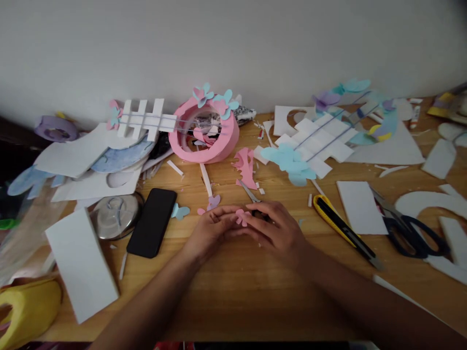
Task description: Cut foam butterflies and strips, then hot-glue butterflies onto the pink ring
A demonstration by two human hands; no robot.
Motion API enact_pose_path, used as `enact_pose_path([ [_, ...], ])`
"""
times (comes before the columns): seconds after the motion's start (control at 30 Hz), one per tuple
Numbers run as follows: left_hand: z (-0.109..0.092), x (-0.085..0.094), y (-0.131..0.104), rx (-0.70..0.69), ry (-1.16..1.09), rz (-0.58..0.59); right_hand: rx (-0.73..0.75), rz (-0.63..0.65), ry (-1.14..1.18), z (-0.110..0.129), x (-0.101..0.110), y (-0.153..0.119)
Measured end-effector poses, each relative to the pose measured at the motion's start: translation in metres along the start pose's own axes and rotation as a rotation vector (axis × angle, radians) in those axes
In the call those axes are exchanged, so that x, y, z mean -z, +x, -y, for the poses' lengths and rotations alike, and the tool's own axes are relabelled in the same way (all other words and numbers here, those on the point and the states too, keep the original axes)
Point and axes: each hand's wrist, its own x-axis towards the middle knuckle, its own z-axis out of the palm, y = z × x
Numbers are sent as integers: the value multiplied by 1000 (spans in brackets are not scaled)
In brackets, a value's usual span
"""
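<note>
Between the fingertips of both hands is a small pink paper flower (242, 217). My left hand (213, 228) pinches it from the left, thumb on top. My right hand (279, 228) has its fingers closed at the flower's right edge. Just behind the right fingers lies a small pair of scissors (251, 192), its handles partly hidden by that hand. A pink paper scrap with cut edges (245, 167) lies beyond the scissors. A lilac paper cutout (213, 202) and a light blue paper cutout (180, 211) are on the table left of my hands.
A pink ring (229, 141) with paper flowers stands at the back. A black phone (152, 222) and a white board (82, 265) lie left. On the right are a yellow utility knife (339, 226), large scissors (412, 233) and a white foam piece (361, 207). White offcuts are scattered about.
</note>
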Motion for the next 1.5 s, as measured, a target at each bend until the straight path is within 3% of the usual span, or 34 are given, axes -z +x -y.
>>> enact_pose_path([
  [0.3,-1,-4,-10,19,-42,179,-74,-170,71,-3,-5,1],
  [0.6,-1,-3,-8,-99,138,159,-58,-182,134,1,-2,4],
  [0.67,-10,-3,-14,-239,334,51,-58,-210,127,0,0,1],
  [0.7,-18,-1,-17,-373,465,-66,-63,-235,135,0,1,0],
  [0.77,-39,9,-22,-739,714,-418,-100,-279,168,-1,0,-2],
  [0.83,-59,23,-24,-1087,788,-732,-158,-312,194,-1,-3,-3],
  [0.87,-67,31,-23,-1176,832,-858,-185,-311,198,-2,-5,-3],
  [0.9,-71,37,-21,-1170,935,-899,-205,-308,196,-2,-7,-4],
  [0.97,-73,45,-15,-1024,1223,-831,-217,-300,196,-3,-10,-4],
  [1.07,-59,46,-6,-771,1618,-574,-196,-284,208,-4,-10,-3],
  [1.13,-49,42,-3,-649,1746,-415,-182,-279,225,-4,-9,-3],
  [1.23,-41,36,-2,-526,1801,-304,-206,-267,272,-6,-7,0],
  [1.37,-41,34,0,-567,1757,-181,-251,-264,334,-9,-9,5],
  [1.5,-38,30,2,-623,1683,-65,-388,-286,479,-12,-13,7],
])
